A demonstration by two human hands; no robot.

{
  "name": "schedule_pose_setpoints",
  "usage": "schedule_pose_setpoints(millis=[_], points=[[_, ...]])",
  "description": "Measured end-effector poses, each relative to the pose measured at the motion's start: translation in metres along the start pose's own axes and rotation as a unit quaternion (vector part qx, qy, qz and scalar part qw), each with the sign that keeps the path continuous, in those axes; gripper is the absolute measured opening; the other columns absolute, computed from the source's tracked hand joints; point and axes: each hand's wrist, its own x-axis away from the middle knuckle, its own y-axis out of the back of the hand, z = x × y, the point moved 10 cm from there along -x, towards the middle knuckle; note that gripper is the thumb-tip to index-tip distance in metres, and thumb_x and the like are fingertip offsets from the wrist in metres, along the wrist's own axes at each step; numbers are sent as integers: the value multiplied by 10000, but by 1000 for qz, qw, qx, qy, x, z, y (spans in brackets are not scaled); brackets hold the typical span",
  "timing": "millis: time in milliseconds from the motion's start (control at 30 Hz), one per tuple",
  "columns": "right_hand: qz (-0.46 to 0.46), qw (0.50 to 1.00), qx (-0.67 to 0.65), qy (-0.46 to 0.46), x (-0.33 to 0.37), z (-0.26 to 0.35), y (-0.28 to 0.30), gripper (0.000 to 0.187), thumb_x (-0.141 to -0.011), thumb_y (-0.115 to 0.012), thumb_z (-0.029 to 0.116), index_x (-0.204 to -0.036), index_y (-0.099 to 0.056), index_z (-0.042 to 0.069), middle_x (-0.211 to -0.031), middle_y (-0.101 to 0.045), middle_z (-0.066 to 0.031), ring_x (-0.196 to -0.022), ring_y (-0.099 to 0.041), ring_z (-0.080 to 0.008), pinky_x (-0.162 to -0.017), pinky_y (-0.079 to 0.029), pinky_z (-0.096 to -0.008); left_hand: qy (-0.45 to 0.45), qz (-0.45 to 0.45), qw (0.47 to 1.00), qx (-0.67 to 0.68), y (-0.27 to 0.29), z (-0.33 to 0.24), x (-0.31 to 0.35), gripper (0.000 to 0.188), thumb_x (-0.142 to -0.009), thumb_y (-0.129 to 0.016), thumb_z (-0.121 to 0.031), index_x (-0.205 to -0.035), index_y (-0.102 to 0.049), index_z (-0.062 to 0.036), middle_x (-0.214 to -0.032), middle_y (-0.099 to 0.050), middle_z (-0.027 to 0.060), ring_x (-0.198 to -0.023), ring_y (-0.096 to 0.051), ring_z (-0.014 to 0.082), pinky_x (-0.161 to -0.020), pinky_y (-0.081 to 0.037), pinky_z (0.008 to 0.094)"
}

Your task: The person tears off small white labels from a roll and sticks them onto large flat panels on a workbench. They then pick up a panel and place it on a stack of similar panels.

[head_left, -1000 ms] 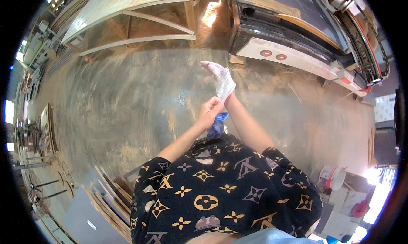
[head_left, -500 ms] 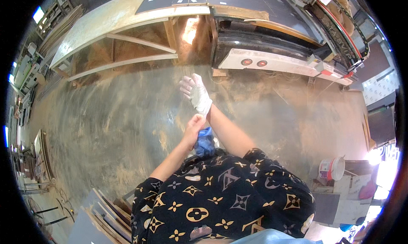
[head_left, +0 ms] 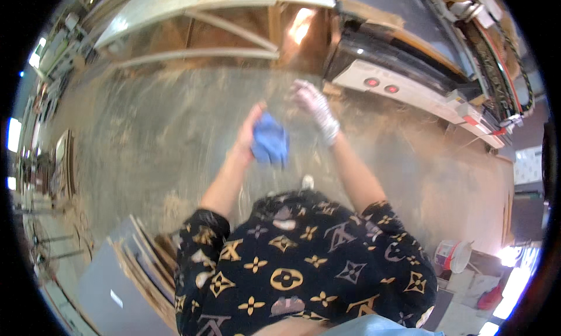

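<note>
The bare left hand holds a crumpled blue glove, fingers clamped on its left edge, above the dusty concrete floor. The right hand, just right of the blue glove and slightly farther, wears a pale glove (fingers loosely apart, holding nothing). Stacked boards lie near left; a machine stands far right.

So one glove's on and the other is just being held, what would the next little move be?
Probably bring the blue glove in the left hand over to open its cuff for bare fingers. The right hand already wears a whitish glove and is raised free, while the left is bare and only grips the blue one, bunched up. Which hand it fits, I cannot tell.
</note>
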Motion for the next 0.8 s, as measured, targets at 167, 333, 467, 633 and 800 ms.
schedule_pose_setpoints(millis=[167, 333, 467, 633, 800], points=[[134, 989, 37, -49, 50, 4, -41, 482, -837, -572, 238, -1260, -410, 73, -1153, -515, -58, -1091, -455, -174, -931, -360, -313, -42, 79, 952, 293, 15, -46, 23, 464, -853, -492, -448, -1123, -494, -70, -909, -601, 63, -839, -583, 207, -780, -469, 344], [226, 972, 48, -35, 56, -10, -101, 495, -799, -626, 182, -1228, -431, 31, -1089, -528, -68, -1005, -497, -155, -824, -431, -287, -53, 138, 940, 307, 11, -37, 19, 401, -876, -480, -373, -1098, -520, -42, -1004, -584, 65, -952, -544, 192, -863, -424, 342], [67, 992, 45, -97, 37, -21, -64, 220, -804, -605, 136, -988, -575, 19, -754, -595, -25, -603, -553, -90, -488, -442, -207, -81, 15, 987, 138, 45, -30, 19, 326, -882, -481, -313, -1104, -523, -77, -1044, -572, 55, -980, -528, 195, -887, -406, 350], [206, 963, 171, -26, 26, -28, -45, 163, -767, -624, 151, -914, -611, 80, -775, -589, -3, -675, -545, -91, -560, -473, -253, -128, -92, 985, -70, 71, -38, 24, 464, -851, -463, -112, -1290, -315, -80, -1157, -507, 99, -1067, -505, 221, -870, -428, 369], [216, 932, 291, 3, 6, -41, -31, 418, -791, -602, 355, -1094, -549, 72, -1052, -581, -142, -982, -558, -229, -851, -430, -338, -173, -75, 904, -383, 46, -53, -5, 487, -725, -589, 29, -1150, -376, -77, -916, -534, 89, -744, -550, 103, -635, -457, 213]])
